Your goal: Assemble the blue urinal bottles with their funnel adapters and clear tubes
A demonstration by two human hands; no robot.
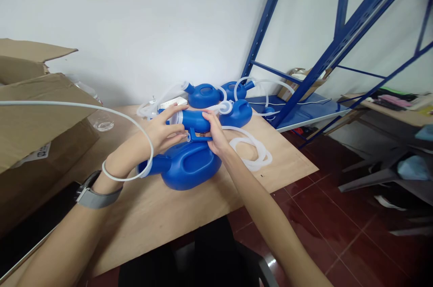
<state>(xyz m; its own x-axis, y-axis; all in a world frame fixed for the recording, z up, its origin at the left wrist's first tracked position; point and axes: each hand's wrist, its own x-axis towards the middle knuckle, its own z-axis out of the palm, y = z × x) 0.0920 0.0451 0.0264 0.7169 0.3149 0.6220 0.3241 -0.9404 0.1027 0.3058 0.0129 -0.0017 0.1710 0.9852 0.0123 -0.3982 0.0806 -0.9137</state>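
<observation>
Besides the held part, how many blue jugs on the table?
4: front jug; back-left jug; back-right jug; middle jug just beyond the right hand. Others may be hidden.

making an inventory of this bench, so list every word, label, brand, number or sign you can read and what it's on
No text here can be read.
White paper label on the brown cardboard box: dark marks, too small and blurred to read.
Clear plastic bottle: any print is too blurred to read.
Held blue cylindrical plastic piece and large rounded blue plastic bottle below it: no lettering visible.
</observation>
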